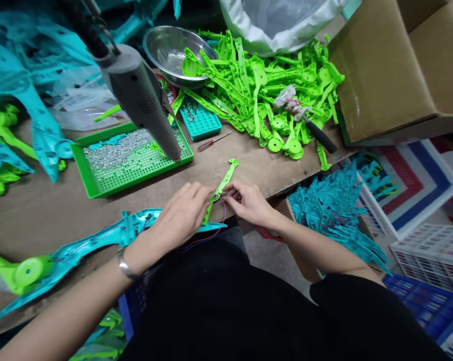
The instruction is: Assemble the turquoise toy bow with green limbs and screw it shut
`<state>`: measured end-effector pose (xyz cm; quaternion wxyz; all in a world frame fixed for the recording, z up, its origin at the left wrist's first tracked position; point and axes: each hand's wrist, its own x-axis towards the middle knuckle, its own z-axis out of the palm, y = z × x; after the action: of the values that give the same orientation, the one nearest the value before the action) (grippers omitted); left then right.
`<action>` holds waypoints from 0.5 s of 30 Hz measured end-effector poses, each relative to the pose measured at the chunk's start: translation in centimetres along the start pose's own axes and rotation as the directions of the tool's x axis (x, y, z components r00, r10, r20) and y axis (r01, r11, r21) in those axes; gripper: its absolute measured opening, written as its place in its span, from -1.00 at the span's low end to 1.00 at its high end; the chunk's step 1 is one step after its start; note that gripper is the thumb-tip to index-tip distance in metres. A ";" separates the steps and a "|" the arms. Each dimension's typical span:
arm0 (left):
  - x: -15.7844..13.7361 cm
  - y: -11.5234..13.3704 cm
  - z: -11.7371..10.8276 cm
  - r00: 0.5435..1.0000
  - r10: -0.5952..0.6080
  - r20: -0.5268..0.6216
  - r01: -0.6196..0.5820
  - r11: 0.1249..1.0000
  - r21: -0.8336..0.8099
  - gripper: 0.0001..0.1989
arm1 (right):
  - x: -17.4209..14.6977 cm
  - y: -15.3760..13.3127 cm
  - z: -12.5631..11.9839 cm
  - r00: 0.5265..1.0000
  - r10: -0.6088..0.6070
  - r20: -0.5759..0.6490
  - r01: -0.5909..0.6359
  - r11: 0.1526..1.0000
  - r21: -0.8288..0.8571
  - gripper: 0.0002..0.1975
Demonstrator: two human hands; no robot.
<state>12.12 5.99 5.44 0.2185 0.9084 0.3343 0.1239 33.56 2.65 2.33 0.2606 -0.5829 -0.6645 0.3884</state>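
Observation:
A narrow lime-green plastic part [228, 174] lies slanted near the table's front edge. My left hand [185, 208] reaches over from the left, its closed fingertips gripping the middle of this part. On the other side, my right hand [251, 201] pinches at the same spot; whatever small piece is between its fingers is hidden. A thin red wire [225, 213] loops down from the fingertips, with a blue one beside it lower down. Beneath my left hand and wrist stretches a long turquoise plastic piece [94, 240], its pointed tip showing under the green part.
A grey power screwdriver [144, 100] hangs over a green tray [132, 185] of screws. Behind are a teal tray [202, 128], small screwdriver [214, 141], metal bowl [162, 47], green-part heap [256, 85] and black-handled tool [318, 133]. Cardboard box [384, 70] and turquoise parts [331, 210] are right.

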 end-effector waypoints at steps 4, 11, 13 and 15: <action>1.0 -1.1 1.2 0.999 0.001 0.048 0.002 0.998 -0.062 -0.68 | 1.0 -0.1 -0.2 0.998 -0.067 -0.014 0.065 0.994 -0.082 -0.89; 0.3 -1.6 2.6 0.994 0.059 0.087 -0.061 0.998 0.019 -0.68 | 2.0 0.1 -1.0 0.994 -0.105 0.008 0.105 0.984 -0.144 -0.95; 0.0 -1.7 2.9 0.992 0.104 0.076 -0.108 0.993 0.050 -0.66 | 2.2 0.2 -1.1 0.994 -0.105 0.022 0.107 0.983 -0.149 -0.95; -0.3 -1.8 3.1 0.986 0.149 0.071 -0.155 0.985 0.082 -0.65 | 2.4 0.2 -1.1 0.995 -0.095 0.027 0.098 0.983 -0.154 -0.95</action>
<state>12.08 6.06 1.86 0.1791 0.9434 0.2620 0.0959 34.12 5.20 2.59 0.2266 -0.5648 -0.7224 0.3282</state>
